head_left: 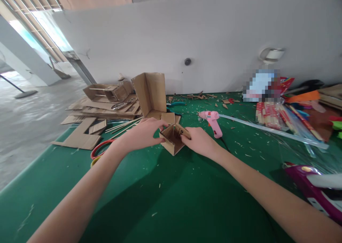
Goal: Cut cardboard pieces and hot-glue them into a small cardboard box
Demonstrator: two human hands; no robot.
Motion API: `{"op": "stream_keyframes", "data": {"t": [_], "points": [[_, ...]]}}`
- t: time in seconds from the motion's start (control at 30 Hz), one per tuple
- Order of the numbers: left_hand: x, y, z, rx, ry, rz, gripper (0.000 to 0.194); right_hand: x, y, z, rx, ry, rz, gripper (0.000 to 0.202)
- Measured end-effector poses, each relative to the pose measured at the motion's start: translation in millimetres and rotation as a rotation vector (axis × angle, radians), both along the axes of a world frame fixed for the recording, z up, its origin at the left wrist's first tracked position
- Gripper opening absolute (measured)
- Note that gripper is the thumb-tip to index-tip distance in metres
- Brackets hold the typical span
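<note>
Between my two hands is a small open cardboard box [171, 146], a corner of it turned toward me. My left hand [143, 134] pinches its left wall, thumb in front and fingers behind. On the opposite side, my right hand [199, 140] grips the right wall between thumb and fingers. The inside of the box is partly shadowed. Just behind it stands a larger folded cardboard piece [153, 93]. A pink hot glue gun [212, 122] lies right of my right hand, a long clear glue stick [267, 130] reaching out from its back.
Scissors with red and yellow handles [99, 151] lie by my left forearm. Cardboard sheets [85, 138] and thin wooden sticks [123, 125] cover the left side. Packaged sticks [269, 115] and a purple tool [301, 180] are at right. Scraps dot the green table [171, 204] before a white wall.
</note>
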State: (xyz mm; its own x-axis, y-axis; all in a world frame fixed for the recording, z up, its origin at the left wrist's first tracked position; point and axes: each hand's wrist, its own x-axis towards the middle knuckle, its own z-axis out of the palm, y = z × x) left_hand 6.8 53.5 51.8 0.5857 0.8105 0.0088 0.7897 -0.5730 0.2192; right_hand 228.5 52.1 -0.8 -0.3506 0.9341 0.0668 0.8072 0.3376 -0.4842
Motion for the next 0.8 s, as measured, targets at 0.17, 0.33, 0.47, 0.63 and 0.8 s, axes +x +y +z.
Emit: {"op": "stream_keyframes", "data": {"t": [0.17, 0.33, 0.47, 0.63, 0.8], "points": [[0.5, -3.0, 3.0, -0.014, 0.008, 0.008, 0.040, -4.5, -0.6, 7.8, 0.006, -0.110, 0.019, 0.019], [0.4, -3.3, 5.1, -0.003, 0.034, 0.006, 0.038, -8.0, 0.9, 7.4, 0.002, -0.163, 0.012, 0.019], [1.1, -1.7, 4.5, 0.009, 0.045, -0.010, 0.037, -4.3, 2.8, 6.4, -0.006, -0.128, 0.065, 0.009], [-4.8, 1.4, 3.4, 0.002, 0.057, -0.036, 0.039, 2.9, 5.4, 9.5, -0.144, -0.052, 0.098, 0.012], [-17.2, 5.8, 10.5, 0.037, -0.015, -0.056, 0.048, 5.0, 8.4, 10.9, -0.198, -0.048, 0.078, 0.012]]}}
